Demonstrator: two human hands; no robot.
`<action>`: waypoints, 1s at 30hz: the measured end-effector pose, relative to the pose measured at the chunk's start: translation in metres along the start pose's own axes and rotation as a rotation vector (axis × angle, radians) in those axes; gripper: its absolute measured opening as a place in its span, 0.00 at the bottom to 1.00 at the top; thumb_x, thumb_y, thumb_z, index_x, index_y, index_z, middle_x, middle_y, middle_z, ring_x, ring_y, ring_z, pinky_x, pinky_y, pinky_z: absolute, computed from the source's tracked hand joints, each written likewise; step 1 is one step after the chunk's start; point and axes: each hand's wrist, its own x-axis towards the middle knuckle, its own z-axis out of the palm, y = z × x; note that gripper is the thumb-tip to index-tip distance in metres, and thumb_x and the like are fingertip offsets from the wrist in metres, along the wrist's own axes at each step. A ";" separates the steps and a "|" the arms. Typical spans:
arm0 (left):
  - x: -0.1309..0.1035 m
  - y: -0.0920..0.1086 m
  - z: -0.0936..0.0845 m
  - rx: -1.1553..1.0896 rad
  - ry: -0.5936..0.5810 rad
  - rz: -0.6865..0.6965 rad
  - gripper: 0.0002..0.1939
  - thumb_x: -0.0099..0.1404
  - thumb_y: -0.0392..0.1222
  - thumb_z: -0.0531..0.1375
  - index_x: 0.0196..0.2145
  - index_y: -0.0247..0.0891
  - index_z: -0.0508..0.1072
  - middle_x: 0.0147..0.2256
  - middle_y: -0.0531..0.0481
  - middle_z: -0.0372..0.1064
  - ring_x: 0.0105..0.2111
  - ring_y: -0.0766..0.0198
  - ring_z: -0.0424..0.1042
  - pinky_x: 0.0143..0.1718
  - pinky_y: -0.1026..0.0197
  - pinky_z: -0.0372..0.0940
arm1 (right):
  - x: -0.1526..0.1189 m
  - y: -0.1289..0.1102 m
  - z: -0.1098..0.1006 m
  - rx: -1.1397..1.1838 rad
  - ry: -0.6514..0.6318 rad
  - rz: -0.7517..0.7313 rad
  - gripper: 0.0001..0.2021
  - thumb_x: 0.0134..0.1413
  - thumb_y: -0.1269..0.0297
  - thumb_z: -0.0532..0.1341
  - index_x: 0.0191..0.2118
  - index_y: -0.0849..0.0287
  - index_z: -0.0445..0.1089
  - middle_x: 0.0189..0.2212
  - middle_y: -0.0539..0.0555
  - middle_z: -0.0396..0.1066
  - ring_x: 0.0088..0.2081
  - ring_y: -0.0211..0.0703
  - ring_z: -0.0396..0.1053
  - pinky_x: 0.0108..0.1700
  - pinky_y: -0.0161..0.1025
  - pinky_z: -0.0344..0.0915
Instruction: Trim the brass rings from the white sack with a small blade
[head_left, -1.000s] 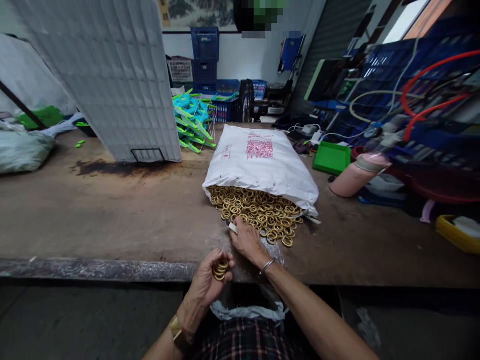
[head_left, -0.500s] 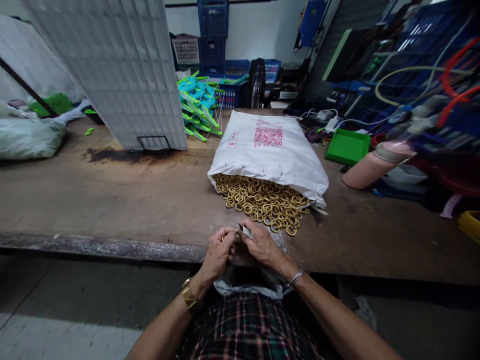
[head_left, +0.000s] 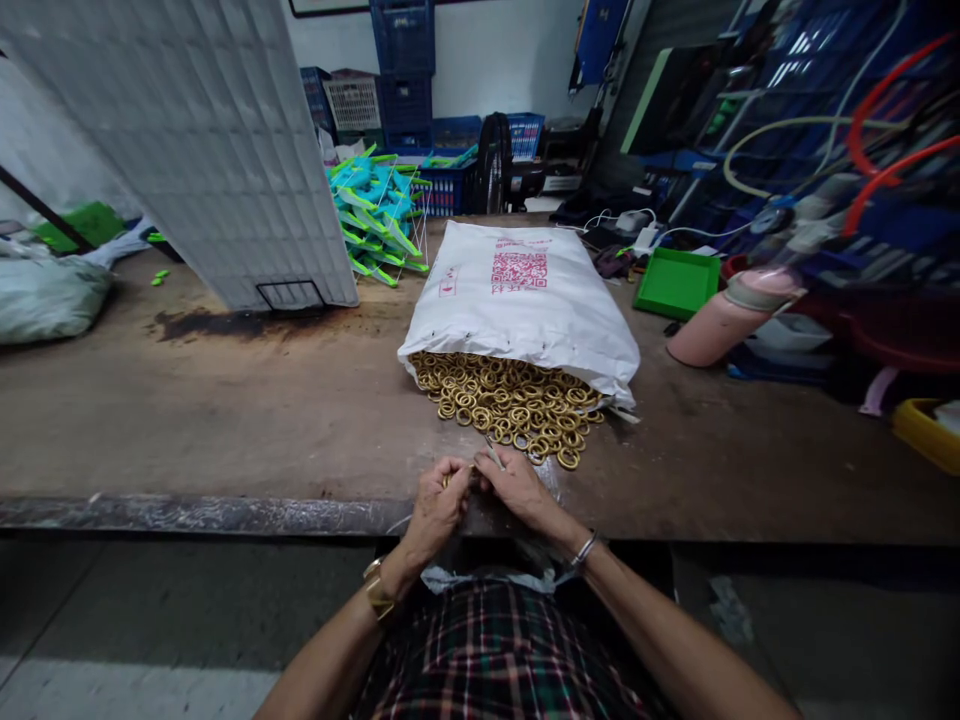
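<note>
Just over the table's front edge, my left hand (head_left: 439,500) is closed on a brass-coloured ring (head_left: 447,481), mostly hidden by the fingers. Close against it, my right hand (head_left: 525,492) grips a small knife-like blade (head_left: 494,455) between thumb and fingers. The two hands meet at the fingertips, where the contact between blade and ring is too small to make out. Directly beyond them, a heap of brass-coloured rings (head_left: 517,405) spills from the mouth of a white sack (head_left: 480,300) with red print.
A tall whitish ribbed panel (head_left: 255,150) stands at left on the wooden table (head_left: 225,420). Behind the sack are turquoise and green plastic parts (head_left: 382,215). To the right sit a green tray (head_left: 677,282), a pink bottle (head_left: 705,330) and a yellow container (head_left: 926,430).
The view has swung slightly to the right, so the things on the table appear further left. The blade in my right hand has turned a little; both hands keep their grip near each other.
</note>
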 end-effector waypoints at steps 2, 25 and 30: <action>0.000 0.001 0.000 -0.076 -0.046 -0.091 0.17 0.54 0.54 0.58 0.29 0.37 0.65 0.16 0.60 0.56 0.13 0.75 0.52 0.14 0.71 0.47 | 0.001 -0.001 -0.001 -0.007 0.025 -0.027 0.12 0.50 0.61 0.50 0.20 0.59 0.59 0.17 0.45 0.58 0.21 0.32 0.56 0.25 0.31 0.53; -0.007 0.001 -0.004 -0.360 -0.087 -0.105 0.19 0.51 0.54 0.61 0.29 0.37 0.62 0.21 0.58 0.59 0.16 0.76 0.55 0.15 0.72 0.47 | -0.008 -0.001 0.001 -0.307 0.063 -0.171 0.09 0.52 0.66 0.48 0.25 0.58 0.61 0.19 0.48 0.62 0.22 0.35 0.58 0.26 0.31 0.52; -0.006 -0.001 -0.003 -0.262 -0.038 -0.064 0.20 0.51 0.56 0.60 0.30 0.38 0.61 0.20 0.59 0.59 0.16 0.76 0.56 0.15 0.72 0.48 | -0.016 0.001 0.005 -0.601 -0.082 -0.242 0.10 0.47 0.73 0.50 0.33 0.59 0.66 0.24 0.52 0.69 0.25 0.38 0.62 0.28 0.33 0.50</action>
